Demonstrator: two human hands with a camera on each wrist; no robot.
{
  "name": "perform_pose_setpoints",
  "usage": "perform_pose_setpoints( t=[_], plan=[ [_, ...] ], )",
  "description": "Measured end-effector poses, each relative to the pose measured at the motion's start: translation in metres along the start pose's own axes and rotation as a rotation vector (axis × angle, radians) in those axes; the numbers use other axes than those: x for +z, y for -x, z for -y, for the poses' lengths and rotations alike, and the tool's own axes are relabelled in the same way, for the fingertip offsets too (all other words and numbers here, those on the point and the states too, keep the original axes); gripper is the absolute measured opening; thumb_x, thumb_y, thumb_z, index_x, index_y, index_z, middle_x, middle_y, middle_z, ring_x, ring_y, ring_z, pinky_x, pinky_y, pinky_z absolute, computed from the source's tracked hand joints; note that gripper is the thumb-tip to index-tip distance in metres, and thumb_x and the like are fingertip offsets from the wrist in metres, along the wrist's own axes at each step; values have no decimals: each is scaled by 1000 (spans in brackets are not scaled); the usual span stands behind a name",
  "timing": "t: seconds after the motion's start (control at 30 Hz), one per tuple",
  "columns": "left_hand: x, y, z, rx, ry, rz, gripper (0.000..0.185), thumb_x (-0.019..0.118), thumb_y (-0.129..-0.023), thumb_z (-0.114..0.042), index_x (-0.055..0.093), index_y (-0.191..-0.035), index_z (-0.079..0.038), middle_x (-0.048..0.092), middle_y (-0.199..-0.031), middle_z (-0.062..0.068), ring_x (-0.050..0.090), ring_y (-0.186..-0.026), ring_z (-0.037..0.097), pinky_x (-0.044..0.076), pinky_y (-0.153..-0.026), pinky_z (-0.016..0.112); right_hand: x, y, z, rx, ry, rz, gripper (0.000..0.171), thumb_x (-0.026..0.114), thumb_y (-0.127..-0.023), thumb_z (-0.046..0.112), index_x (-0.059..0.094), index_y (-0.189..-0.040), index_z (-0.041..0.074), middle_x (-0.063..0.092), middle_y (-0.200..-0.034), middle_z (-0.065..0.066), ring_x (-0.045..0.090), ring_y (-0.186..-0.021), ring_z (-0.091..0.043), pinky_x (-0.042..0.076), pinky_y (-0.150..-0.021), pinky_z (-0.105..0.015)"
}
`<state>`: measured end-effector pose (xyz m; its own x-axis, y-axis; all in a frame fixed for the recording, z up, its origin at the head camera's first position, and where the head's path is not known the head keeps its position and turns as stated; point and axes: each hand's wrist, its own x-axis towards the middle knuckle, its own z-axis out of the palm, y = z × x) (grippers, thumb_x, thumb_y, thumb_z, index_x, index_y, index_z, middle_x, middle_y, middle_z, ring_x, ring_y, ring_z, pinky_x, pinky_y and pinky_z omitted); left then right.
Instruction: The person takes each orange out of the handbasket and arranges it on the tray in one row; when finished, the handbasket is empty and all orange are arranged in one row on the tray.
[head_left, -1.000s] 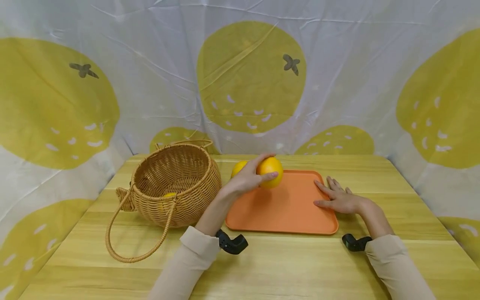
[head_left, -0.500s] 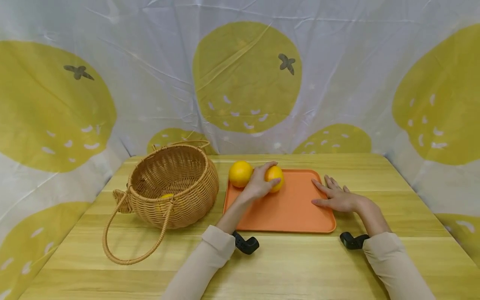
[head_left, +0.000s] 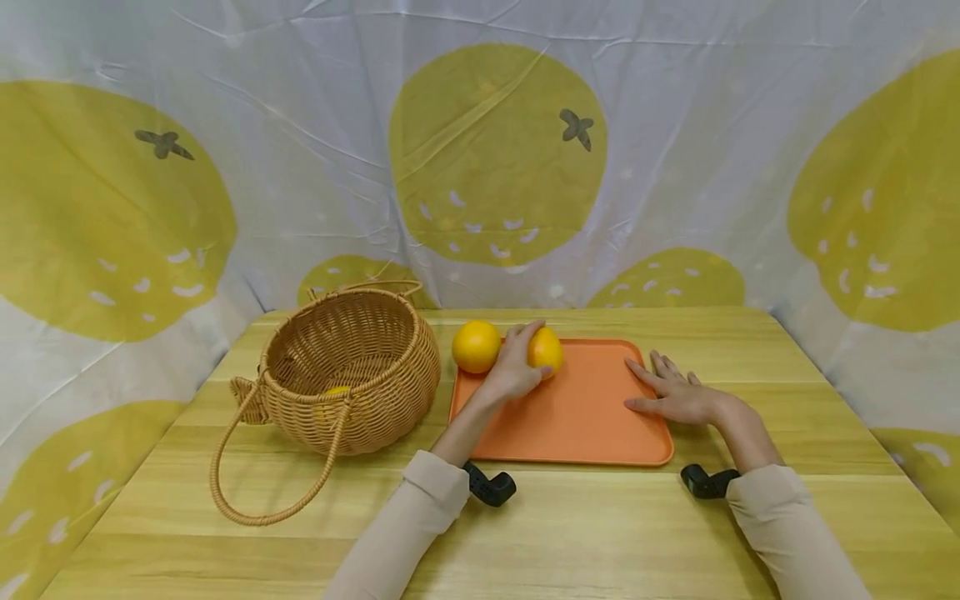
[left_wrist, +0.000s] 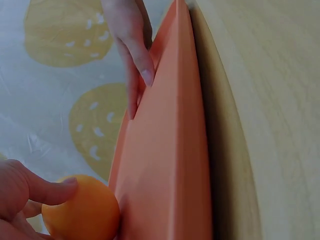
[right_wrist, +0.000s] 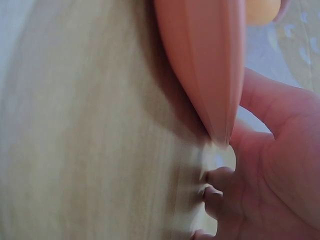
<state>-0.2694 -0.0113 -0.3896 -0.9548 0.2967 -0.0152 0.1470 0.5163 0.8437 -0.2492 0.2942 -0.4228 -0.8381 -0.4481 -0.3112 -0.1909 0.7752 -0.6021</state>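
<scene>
My left hand (head_left: pixel 512 371) holds an orange (head_left: pixel 546 352) on the left half of an orange-coloured tray (head_left: pixel 592 417). In the left wrist view, thumb and fingers curve round this orange (left_wrist: pixel 85 210) low over the tray surface. A second orange (head_left: pixel 476 347) sits at the tray's back left corner, just left of that hand. My right hand (head_left: pixel 678 398) lies with spread fingers over the tray's right edge, thumb and forefinger on the tray. The right wrist view has its other fingertips (right_wrist: pixel 220 177) down at the wooden table beyond the rim.
A round wicker basket (head_left: pixel 405 400) stands left of the tray, a bit of yellow fruit (head_left: pixel 337 390) inside it. Its looped handle (head_left: pixel 258 520) hangs toward the front of the wooden table (head_left: pixel 585 533). A fruit-printed cloth (head_left: pixel 675 125) hangs behind.
My left hand has lowered its orange from above the tray onto it. The second orange, partly hidden before, now shows fully and has shifted slightly left. My right hand stays in place.
</scene>
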Motion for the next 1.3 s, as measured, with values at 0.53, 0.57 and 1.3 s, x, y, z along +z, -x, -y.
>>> perform_pose_setpoints(
  t=[0.53, 0.57, 1.3],
  plan=[
    [1, -11, 19, 40, 21, -29, 78, 64, -101, -6, 23, -166, -22, 4, -174, 20, 9, -159, 47, 15, -128, 59, 2, -6, -10, 51, 54, -4, 107, 50, -92, 79, 4, -168, 19, -23, -169, -25, -20, -156, -50, -17, -114, -77],
    [1, -12, 19, 48, 22, -30, 78, 64, -101, -6, 24, -166, -21, 4, -174, 20, 9, -159, 48, 15, -128, 59, 1, -5, -7, 47, 43, -1, 106, 51, -94, 77, 4, -168, 18, -24, -169, -26, -21, -155, -50, -18, -113, -77],
    [-1, -13, 23, 105, -115, -43, 75, 65, -102, -13, 26, -165, -18, 18, -170, 22, 26, -156, 43, 28, -125, 58, -2, 4, 12, 27, -3, 12, 96, 56, -101, 60, 6, -168, 13, -24, -167, -31, -23, -153, -52, -20, -112, -76]
  ],
)
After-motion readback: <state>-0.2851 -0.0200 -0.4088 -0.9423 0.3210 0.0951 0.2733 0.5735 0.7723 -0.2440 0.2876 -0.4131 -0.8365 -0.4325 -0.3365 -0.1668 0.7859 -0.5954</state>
